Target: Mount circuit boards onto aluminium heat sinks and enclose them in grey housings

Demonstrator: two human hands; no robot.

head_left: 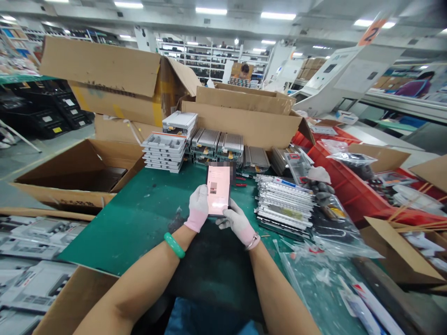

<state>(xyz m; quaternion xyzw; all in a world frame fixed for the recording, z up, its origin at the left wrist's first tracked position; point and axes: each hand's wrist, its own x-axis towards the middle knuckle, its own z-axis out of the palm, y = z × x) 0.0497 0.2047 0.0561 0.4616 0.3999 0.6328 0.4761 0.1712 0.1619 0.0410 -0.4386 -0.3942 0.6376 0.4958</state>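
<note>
Head view, operator: where is the thing you're holding?

You have a smartphone raised in front of you, above a green work mat, with its lit pink screen tilted toward your face. The top edge is blurred out.

Why are both hands on it?

Your left hand wraps the left edge, its fingers pressed together. Your right hand pinches the lower right corner, though I can't tell each finger there. Holding it by the edges leaves most of the screen uncovered for you.

And what's nearest those 2 hands?

On your right lies a stack of flat metal units, with plastic bags beyond it. Ahead of you, finned metal units stand in rows and white trays are piled up, all kept near the mat's far edge. Behind them stand open cardboard boxes. Further right sits a red plastic crate, probably kept close for sorting.
</note>
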